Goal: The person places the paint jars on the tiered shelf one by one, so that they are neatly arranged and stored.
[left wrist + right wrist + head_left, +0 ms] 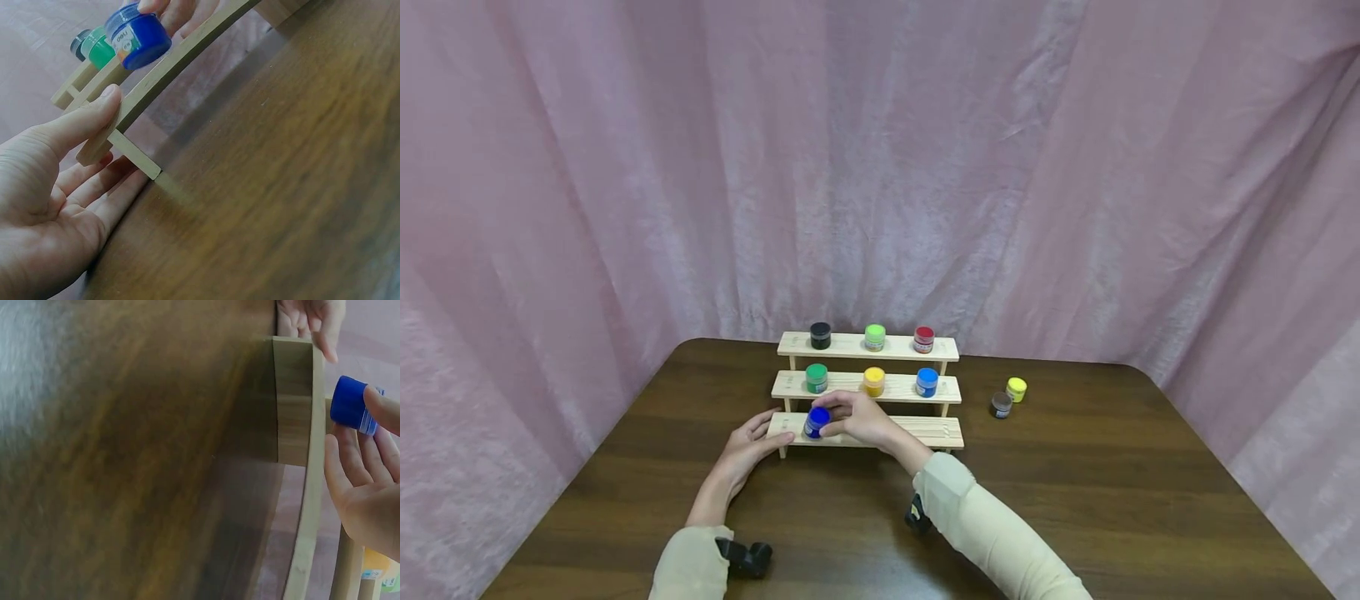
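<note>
My right hand (860,417) pinches a dark blue paint jar (817,422) between thumb and fingers, over the left end of the lowest shelf (917,428) of a three-step wooden rack. In the left wrist view the jar (139,37) looks tilted, its label facing the camera. My left hand (747,450) holds the left end of that shelf, the thumb on top and the other fingers below, beside the leg (136,155). The right wrist view shows the same jar (349,405) between my right thumb and fingers.
Green (816,378), yellow (874,382) and blue (927,382) jars stand on the middle shelf. Black (820,336), light green (875,337) and red (923,339) ones stand on top. Right of the rack, brown (1001,406) and bright yellow (1016,390) jars sit on the table (1097,483).
</note>
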A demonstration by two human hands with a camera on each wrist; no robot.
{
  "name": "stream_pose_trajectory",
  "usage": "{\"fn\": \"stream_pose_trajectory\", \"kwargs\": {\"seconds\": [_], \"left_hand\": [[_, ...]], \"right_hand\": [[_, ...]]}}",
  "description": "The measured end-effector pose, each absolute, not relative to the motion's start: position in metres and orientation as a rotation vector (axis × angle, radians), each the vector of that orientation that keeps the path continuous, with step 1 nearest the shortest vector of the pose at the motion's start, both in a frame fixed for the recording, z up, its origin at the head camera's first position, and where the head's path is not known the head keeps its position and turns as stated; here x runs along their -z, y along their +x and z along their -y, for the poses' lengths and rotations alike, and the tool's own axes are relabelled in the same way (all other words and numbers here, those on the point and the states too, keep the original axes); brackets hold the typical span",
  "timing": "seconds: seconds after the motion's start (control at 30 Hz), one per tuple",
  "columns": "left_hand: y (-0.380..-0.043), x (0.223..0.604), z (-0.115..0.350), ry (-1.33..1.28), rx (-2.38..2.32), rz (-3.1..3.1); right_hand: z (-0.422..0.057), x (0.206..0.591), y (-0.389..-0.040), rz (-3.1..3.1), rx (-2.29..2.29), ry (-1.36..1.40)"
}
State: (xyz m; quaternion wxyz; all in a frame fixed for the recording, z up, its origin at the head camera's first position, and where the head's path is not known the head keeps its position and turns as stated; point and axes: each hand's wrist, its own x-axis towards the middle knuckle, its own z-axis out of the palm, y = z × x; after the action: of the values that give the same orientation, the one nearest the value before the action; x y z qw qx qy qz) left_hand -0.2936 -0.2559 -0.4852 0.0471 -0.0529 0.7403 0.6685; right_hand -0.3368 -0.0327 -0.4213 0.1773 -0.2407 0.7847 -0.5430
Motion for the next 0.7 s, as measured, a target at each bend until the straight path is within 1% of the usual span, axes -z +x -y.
{"fn": "stream_pose_trajectory", "kwargs": {"seconds": [0.4,0.7], "left_hand": [[-0.294,0.484,0.256,-0.148,-2.026,-2.262],[-0.293,0.486,0.258,-0.141,-2.07,-2.213]], "right_hand": [[0.04,0.432,-0.339,-2.229,1.548,-0.675],[0.044,0.438,-0.336,-2.276,1.518,-0.734]]}}
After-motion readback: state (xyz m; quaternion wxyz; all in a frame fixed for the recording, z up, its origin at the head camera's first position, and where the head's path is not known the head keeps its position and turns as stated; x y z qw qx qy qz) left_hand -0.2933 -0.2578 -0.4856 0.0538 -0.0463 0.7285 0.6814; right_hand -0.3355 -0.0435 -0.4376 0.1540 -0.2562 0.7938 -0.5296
